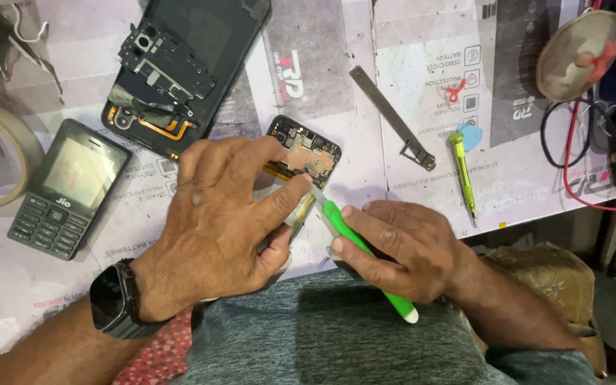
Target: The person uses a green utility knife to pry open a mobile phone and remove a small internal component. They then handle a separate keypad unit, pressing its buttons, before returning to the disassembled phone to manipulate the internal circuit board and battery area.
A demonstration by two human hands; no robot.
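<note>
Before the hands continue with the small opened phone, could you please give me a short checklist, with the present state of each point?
1. Left hand steadies the small opened phone: ok, its fingers and thumb press on it.
2. Right hand grips the green-handled screwdriver: ok, fingers wrapped around the handle.
3. Tip seated on a screw: cannot tell, the left thumb hides it.
4. Spare yellow-green screwdriver within reach: ok, lying on the mat right of the phone.
5. Metal tweezers at hand: ok, lying beside it.
6. Larger opened phone out of the way: ok, apart, further back.
</note>
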